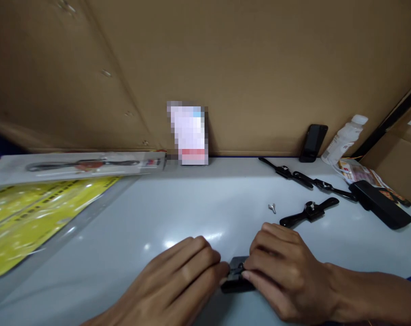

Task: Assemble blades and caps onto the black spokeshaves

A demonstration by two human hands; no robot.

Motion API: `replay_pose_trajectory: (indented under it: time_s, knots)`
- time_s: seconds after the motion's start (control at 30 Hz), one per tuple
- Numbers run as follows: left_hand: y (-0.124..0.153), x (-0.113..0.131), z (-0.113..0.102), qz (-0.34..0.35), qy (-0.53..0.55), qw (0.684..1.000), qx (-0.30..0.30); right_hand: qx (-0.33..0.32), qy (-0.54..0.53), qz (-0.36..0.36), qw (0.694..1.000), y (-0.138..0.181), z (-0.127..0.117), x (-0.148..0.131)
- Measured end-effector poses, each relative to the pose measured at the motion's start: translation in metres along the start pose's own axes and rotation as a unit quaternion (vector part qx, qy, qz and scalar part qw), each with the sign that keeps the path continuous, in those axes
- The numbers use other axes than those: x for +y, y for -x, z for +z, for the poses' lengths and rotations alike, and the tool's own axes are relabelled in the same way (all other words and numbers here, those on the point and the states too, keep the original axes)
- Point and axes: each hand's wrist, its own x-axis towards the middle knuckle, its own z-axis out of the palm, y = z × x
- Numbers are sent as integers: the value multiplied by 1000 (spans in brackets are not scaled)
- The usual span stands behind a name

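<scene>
Between my hands, low in the middle of the head view, is a black spokeshave (238,285), its middle part showing and its handles hidden. My left hand (188,276) is closed at its left side, with fingertips against the metal. At its right side my right hand (283,271) pinches the spokeshave near its centre with thumb and fingers. Exactly what small part the fingertips press is hidden. Beyond my right hand lies another black spokeshave (310,213). A small silver wing screw (272,208) rests on the table to its left.
Two more spokeshaves (285,172) lie farther back. A black case (382,203), a plastic bottle (344,139) and a phone (313,142) are at the right. Packaged goods (83,165) and a yellow plastic sleeve (45,213) cover the left. A cardboard wall (246,72) stands behind.
</scene>
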Motion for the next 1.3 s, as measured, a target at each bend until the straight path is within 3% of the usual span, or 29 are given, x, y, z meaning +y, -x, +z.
replay_pose_trajectory:
  time_s: [0.13,0.4,0.87,1.1,1.3]
  knots:
    - [-13,-7,5,-29,41,998,-24,-33,-34,64,997,2,-1,4]
    - [-15,-1,15,-104,143,984,-24,-106,8,98,989,2,-7,2]
    - [-17,3,16,-135,144,980,-39,-174,29,128,976,2,-9,2]
    - [-16,0,12,-114,147,980,-66,-145,11,122,982,0,-9,0]
    - [-13,-8,7,-99,145,982,-61,-45,57,123,990,-7,-24,27]
